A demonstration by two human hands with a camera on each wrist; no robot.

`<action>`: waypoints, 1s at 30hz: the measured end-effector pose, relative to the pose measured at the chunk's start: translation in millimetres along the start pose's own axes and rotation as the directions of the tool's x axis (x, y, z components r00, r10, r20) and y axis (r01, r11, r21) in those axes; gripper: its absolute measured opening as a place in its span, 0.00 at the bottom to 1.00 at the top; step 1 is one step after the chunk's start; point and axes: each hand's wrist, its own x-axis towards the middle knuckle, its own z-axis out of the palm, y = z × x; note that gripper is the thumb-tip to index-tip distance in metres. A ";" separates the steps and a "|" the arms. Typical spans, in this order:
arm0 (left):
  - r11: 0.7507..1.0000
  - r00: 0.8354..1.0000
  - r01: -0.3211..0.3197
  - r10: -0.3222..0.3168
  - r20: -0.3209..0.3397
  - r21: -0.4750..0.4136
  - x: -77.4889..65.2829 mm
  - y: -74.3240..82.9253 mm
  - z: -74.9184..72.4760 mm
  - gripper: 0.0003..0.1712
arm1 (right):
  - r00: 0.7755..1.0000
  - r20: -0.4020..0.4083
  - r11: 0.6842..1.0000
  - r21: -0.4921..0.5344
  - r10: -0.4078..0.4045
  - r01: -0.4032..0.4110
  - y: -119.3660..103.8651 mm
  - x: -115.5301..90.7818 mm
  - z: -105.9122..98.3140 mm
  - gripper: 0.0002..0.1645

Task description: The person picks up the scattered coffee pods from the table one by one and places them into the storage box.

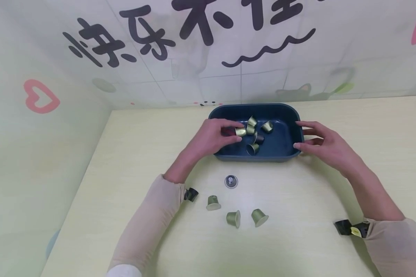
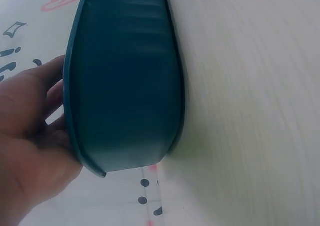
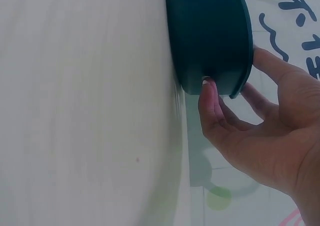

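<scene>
A dark blue plastic bin stands on the table against the wall. My left hand reaches over its left end. Its thumb and fingertips pinch a gold-green coffee capsule inside. Beside it lie more capsules, among them a green one, a dark one and a gold one. My right hand holds the bin's right end. In the right wrist view, the right thumb touches the outer wall. The bin's wall hides the left fingertips in the left wrist view.
On the table in front of the bin, a capsule shows its round silver-purple end. Nearer lie three green capsules, one standing, the others tipped, one left and one right. A printed wall rises behind the bin.
</scene>
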 end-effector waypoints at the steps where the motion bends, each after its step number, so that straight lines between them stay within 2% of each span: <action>1: 1.000 1.000 0.007 -0.007 0.007 0.005 0.8 0.5 0.5 0.21 | 1.000 -0.003 1.000 -0.002 0.007 -0.007 -0.3 0.0 0.1 0.39; 6: 1.000 1.000 0.010 -0.011 0.025 0.019 4.8 1.1 2.6 0.21 | 1.000 -0.004 1.000 -0.006 0.028 -0.028 -0.6 0.0 0.2 0.39; 10: 0.999 0.999 0.010 -0.011 0.038 0.035 8.3 1.1 3.6 0.21 | 1.000 -0.001 1.000 -0.001 0.006 -0.006 0.7 -0.6 0.4 0.40; 21: 0.999 0.995 0.015 -0.019 0.101 0.041 17.9 2.8 6.5 0.19 | 1.000 -0.006 1.000 0.002 0.007 -0.007 1.6 0.2 0.9 0.40; 30: 0.998 0.993 0.015 -0.022 0.117 0.059 26.8 0.3 9.0 0.19 | 1.000 -0.010 1.000 -0.002 0.019 -0.019 1.3 0.5 1.0 0.39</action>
